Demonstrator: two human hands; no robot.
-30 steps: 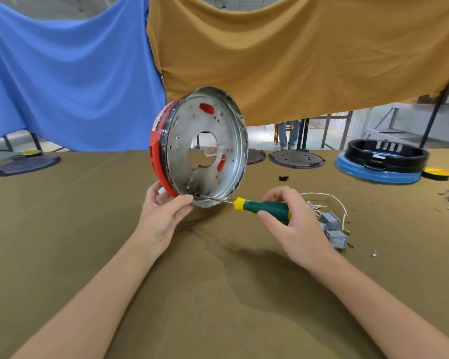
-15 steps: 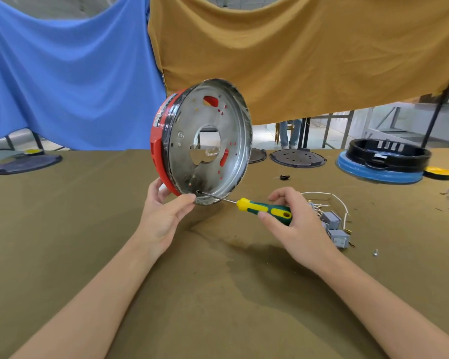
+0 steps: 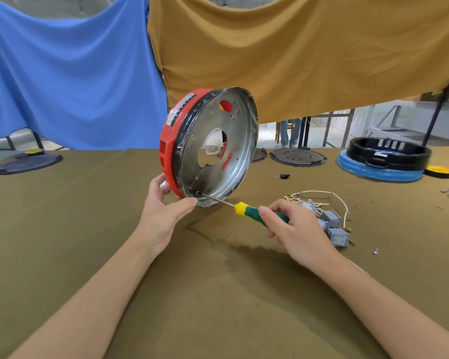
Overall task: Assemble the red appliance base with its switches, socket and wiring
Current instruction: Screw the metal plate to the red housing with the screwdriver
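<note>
Near the middle of the cloth-covered table point(image 3: 62, 229), the left hand point(image 3: 163, 216) grips the upright round red appliance base point(image 3: 182, 141) while the right hand point(image 3: 296, 229) holds the green-and-yellow-handled screwdriver point(image 3: 254, 211), its shaft slanting up-left into the base's metal-lined lower rim.

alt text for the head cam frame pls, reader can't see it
A left hand holds a red appliance base on edge on a table while the right hand drives a screwdriver into its metal plate. Grey switches with wiring lie beside.

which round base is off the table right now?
The red base, tipped on edge in the left hand. The blue base with its black ring lies flat on the table.
</note>
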